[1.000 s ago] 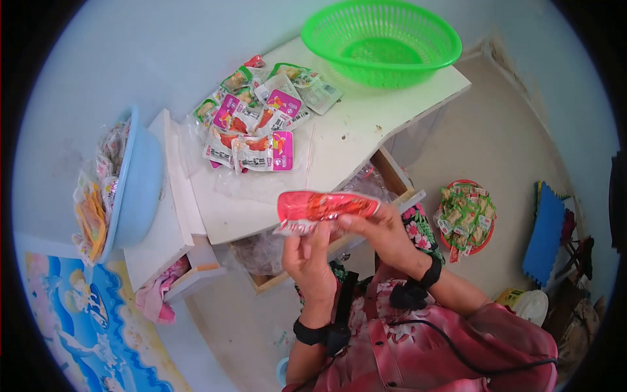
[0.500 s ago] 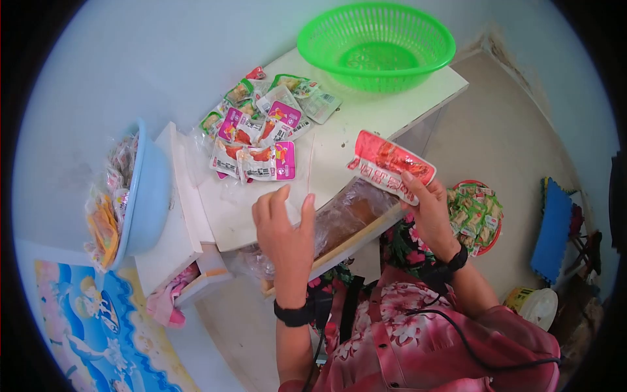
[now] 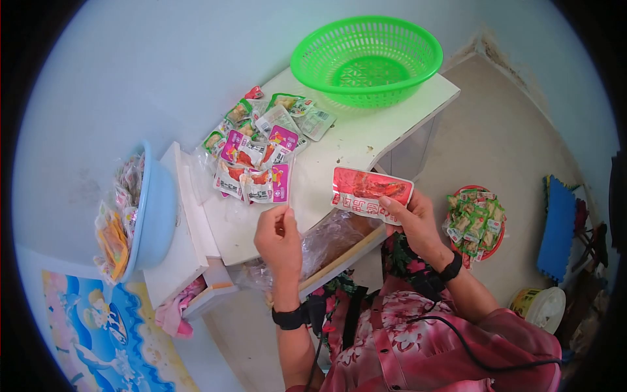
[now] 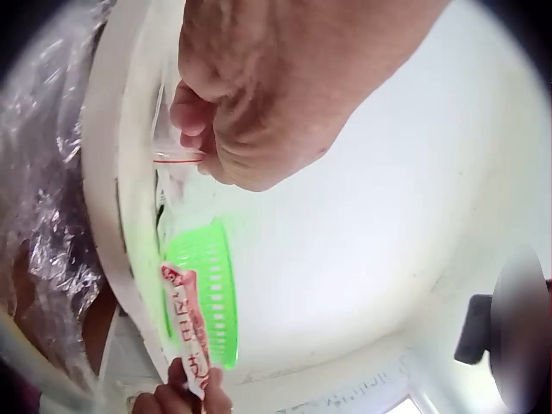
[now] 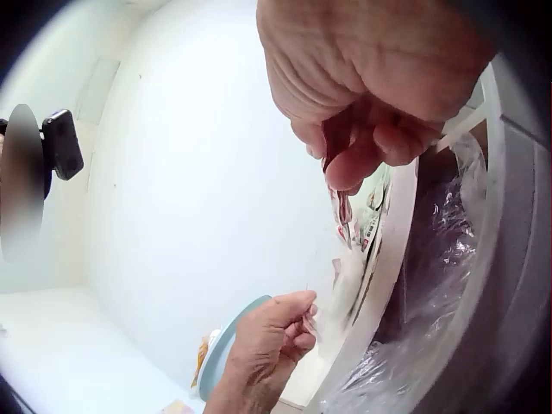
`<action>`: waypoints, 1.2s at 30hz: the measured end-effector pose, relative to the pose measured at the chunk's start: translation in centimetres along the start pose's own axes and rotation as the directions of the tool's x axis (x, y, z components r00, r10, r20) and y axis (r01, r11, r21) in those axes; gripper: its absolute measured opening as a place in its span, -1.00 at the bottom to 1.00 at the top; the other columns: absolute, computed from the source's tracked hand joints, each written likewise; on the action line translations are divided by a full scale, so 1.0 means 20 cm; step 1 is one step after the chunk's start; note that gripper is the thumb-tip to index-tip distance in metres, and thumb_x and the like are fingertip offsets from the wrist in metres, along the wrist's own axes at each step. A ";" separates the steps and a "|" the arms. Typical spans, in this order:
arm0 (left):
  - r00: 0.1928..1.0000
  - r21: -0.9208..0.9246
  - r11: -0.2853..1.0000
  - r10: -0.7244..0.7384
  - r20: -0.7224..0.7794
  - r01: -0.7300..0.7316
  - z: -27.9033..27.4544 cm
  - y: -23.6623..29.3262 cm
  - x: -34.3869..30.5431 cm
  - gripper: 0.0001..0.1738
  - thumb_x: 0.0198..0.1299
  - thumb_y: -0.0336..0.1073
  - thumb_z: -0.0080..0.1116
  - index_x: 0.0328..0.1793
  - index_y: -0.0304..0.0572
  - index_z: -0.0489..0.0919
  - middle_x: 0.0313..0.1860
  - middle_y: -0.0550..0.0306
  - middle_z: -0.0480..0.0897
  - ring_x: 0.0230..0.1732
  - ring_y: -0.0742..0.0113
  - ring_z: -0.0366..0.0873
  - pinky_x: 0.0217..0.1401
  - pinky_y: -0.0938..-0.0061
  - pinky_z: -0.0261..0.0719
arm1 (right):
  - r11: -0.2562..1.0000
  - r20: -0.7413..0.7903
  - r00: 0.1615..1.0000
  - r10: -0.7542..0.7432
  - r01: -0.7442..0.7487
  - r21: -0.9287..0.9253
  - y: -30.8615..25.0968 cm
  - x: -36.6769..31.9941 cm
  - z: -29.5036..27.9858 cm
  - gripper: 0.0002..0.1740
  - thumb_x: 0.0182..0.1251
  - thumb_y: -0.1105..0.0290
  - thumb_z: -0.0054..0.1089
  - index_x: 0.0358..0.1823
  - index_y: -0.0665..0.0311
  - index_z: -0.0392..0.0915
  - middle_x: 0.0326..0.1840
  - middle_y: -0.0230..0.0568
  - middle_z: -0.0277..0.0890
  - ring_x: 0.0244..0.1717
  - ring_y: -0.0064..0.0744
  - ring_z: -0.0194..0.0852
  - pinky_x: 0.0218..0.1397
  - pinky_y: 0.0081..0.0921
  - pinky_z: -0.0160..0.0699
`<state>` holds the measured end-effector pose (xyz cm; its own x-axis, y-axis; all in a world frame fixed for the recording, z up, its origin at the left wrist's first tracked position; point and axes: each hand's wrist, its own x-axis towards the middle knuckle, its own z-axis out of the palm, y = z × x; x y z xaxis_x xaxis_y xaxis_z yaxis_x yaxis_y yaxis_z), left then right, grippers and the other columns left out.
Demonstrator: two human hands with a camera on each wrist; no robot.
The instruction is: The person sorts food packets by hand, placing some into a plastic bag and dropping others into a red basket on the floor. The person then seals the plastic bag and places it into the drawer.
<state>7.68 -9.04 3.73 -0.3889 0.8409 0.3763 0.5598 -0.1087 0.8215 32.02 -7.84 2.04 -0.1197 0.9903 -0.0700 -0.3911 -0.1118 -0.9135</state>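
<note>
A red-and-white food packet [image 3: 373,193] with a picture on it is held by its right end in my right hand [image 3: 418,225], thumb on its face. In the right wrist view, my right hand [image 5: 379,86] grips the packet [image 5: 339,203], seen nearly edge-on. My left hand [image 3: 279,238] is at the table's front edge, its fingertips pinching the edge of a clear plastic bag. In the left wrist view the bag's thin red line [image 4: 177,160] runs out from the fingertips of my left hand [image 4: 259,95]. Several purple-and-white food packets [image 3: 258,163] lie just beyond it.
A green slotted basket [image 3: 366,62] stands at the table's back right. On the left, a blue basin [image 3: 153,215] holds packets. Crinkled clear plastic [image 3: 323,245] fills an open drawer below the table [image 3: 320,170]. A red basket of green packets [image 3: 475,222] sits on the floor.
The left hand has let go of the red packet, moved left to the table edge, and curled its fingers onto the clear bag. The right hand keeps the packet, now turned face-up.
</note>
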 end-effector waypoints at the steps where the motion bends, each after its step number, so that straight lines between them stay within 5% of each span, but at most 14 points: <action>1: 1.000 0.016 1.000 0.020 0.016 -0.020 -0.03 0.01 0.01 -0.93 0.32 -0.43 0.22 -0.13 -0.25 0.65 -0.32 0.13 0.60 -0.37 0.40 0.55 -0.27 0.46 0.53 | 1.000 0.012 1.000 -0.013 0.013 0.011 0.00 0.00 0.00 -0.62 0.47 0.27 0.29 0.15 0.38 0.56 -0.20 -0.35 0.67 -0.53 -0.70 0.46 -0.53 -0.71 0.38; 7: 0.971 0.124 0.991 0.016 0.238 -0.047 -0.08 -0.09 0.02 -0.92 0.33 -0.43 0.23 -0.12 -0.29 0.63 -0.34 0.21 0.60 -0.35 0.53 0.49 -0.23 0.56 0.51 | 1.000 0.016 1.000 0.012 -0.012 0.008 0.03 0.00 0.02 -0.65 0.49 0.29 0.25 0.14 0.37 0.55 -0.15 -0.34 0.66 -0.46 -0.68 0.50 -0.45 -0.66 0.51; 11: 0.983 0.405 0.903 0.084 0.165 -0.145 -0.07 -0.04 -0.02 -0.90 0.31 -0.42 0.18 -0.11 -0.29 0.61 -0.33 0.09 0.60 -0.27 0.42 0.55 -0.18 0.48 0.52 | 0.999 -0.052 0.999 -0.014 0.016 0.038 0.02 -0.01 0.02 -0.66 0.50 0.30 0.23 0.15 0.36 0.54 -0.14 -0.34 0.66 -0.43 -0.68 0.51 -0.44 -0.67 0.51; 14: 0.982 0.416 0.903 0.025 0.188 -0.103 -0.08 -0.10 0.03 -0.89 0.33 -0.40 0.14 -0.15 -0.32 0.58 -0.28 0.05 0.64 -0.18 0.39 0.58 -0.09 0.45 0.53 | 0.999 -0.102 0.995 -0.005 0.009 0.044 0.01 -0.01 -0.03 -0.66 0.51 0.30 0.22 0.16 0.35 0.54 -0.11 -0.32 0.67 -0.41 -0.68 0.52 -0.44 -0.67 0.51; 17: 0.980 0.188 0.980 0.035 0.195 -0.072 -0.07 -0.15 0.21 -0.90 0.30 -0.39 0.11 -0.20 -0.29 0.54 -0.34 -0.04 0.59 -0.31 0.17 0.56 -0.15 0.30 0.50 | 0.998 -0.121 0.993 -0.008 0.015 0.062 0.02 -0.01 -0.04 -0.67 0.51 0.29 0.22 0.16 0.34 0.54 -0.10 -0.31 0.68 -0.43 -0.68 0.52 -0.45 -0.68 0.50; 23: 0.985 0.029 0.998 0.056 0.161 -0.061 -0.02 -0.32 0.63 -0.88 0.30 -0.38 0.13 -0.19 -0.30 0.54 -0.24 -0.04 0.67 -0.18 0.24 0.60 -0.07 0.33 0.51 | 1.000 -0.064 0.998 -0.012 0.013 0.023 0.03 -0.06 -0.05 -0.67 0.52 0.28 0.22 0.16 0.33 0.55 -0.18 -0.34 0.69 -0.50 -0.71 0.50 -0.49 -0.74 0.41; 24: 0.974 0.014 0.982 0.187 0.128 -0.190 0.00 -0.36 0.66 -0.90 0.31 -0.39 0.11 -0.18 -0.30 0.53 -0.08 -0.07 0.70 -0.04 0.20 0.63 0.05 0.33 0.53 | 1.000 -0.056 0.998 -0.008 0.009 0.009 0.03 -0.06 -0.05 -0.66 0.52 0.29 0.22 0.17 0.33 0.55 -0.18 -0.34 0.69 -0.50 -0.71 0.50 -0.49 -0.74 0.41; 27: 0.970 0.163 0.957 0.232 0.069 -0.240 -0.06 -0.15 0.59 -0.90 0.33 -0.41 0.09 -0.17 -0.31 0.53 0.03 -0.14 0.69 0.09 0.14 0.62 0.19 0.30 0.51 | 1.000 -0.053 0.999 0.007 -0.007 0.003 0.04 -0.09 -0.07 -0.65 0.52 0.29 0.21 0.18 0.35 0.55 -0.17 -0.33 0.68 -0.50 -0.70 0.49 -0.48 -0.74 0.42; 28: 0.964 0.172 0.948 0.261 0.057 -0.267 -0.10 -0.15 0.61 -0.92 0.33 -0.41 0.09 -0.16 -0.29 0.54 -0.01 -0.10 0.69 -0.01 0.20 0.64 0.09 0.32 0.58 | 1.000 -0.061 0.998 0.008 -0.006 0.026 0.04 -0.09 -0.07 -0.65 0.52 0.29 0.22 0.18 0.35 0.55 -0.16 -0.32 0.68 -0.50 -0.70 0.49 -0.48 -0.73 0.43; 31: 0.999 -0.041 0.999 0.009 -0.041 -0.011 -0.22 -0.10 0.68 -0.91 0.36 -0.40 0.09 -0.18 -0.26 0.55 -0.04 -0.05 0.69 -0.10 0.30 0.65 -0.07 0.39 0.63 | 0.998 -0.049 0.998 0.034 -0.031 0.047 0.05 -0.09 -0.06 -0.65 0.52 0.29 0.21 0.18 0.36 0.55 -0.12 -0.31 0.68 -0.49 -0.69 0.49 -0.47 -0.72 0.46; 36: 0.983 -0.275 0.959 -0.110 -0.147 0.066 -0.40 0.05 0.85 -0.88 0.41 -0.37 0.11 -0.07 -0.26 0.57 -0.04 0.03 0.69 -0.13 0.34 0.66 -0.15 0.41 0.67 | 0.996 -0.025 1.000 0.007 -0.005 0.085 0.11 -0.07 -0.04 -0.66 0.53 0.29 0.19 0.16 0.37 0.54 -0.12 -0.31 0.69 -0.49 -0.69 0.50 -0.50 -0.71 0.43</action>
<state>-4.20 0.97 14.28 -0.5513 0.7605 0.3429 0.3101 -0.1948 0.9305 32.11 -9.38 -0.20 -0.0991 0.9913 -0.0864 -0.4671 -0.1230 -0.8756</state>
